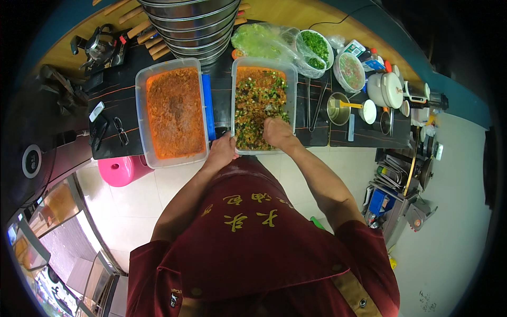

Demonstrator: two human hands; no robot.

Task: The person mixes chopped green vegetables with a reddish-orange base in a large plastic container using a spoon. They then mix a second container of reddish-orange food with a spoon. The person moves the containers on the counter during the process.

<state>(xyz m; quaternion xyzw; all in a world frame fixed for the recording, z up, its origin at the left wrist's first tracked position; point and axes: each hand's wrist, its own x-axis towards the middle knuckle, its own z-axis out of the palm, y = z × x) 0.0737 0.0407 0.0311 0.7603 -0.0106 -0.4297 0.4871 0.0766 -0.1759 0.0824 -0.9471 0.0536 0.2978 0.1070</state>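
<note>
A translucent plastic tub (293,103) stands before me, filled with a reddish-orange chopped mixture (257,99) with green scallion pieces scattered through it. My left hand (224,149) grips this tub's near left corner. Inside the tub, my right hand (278,132) is curled down against the mixture near the right side. Its fingertips are hidden, and I cannot tell whether they hold a tool. To the left, a second translucent tub (141,115) holds a smoother reddish-orange mixture (176,115) with oil around its edges. A blue flat object (208,105) lies between the tubs.
Stacked metal steamers (192,23) rise behind the tubs. Right of them lie bagged lettuce (257,39), a bowl of chopped greens (316,43), tongs (318,107), a metal pot (338,115) and a white lidded pot (386,90). Eyeglasses (120,130) lie left; a pink stool (119,171) stands below.
</note>
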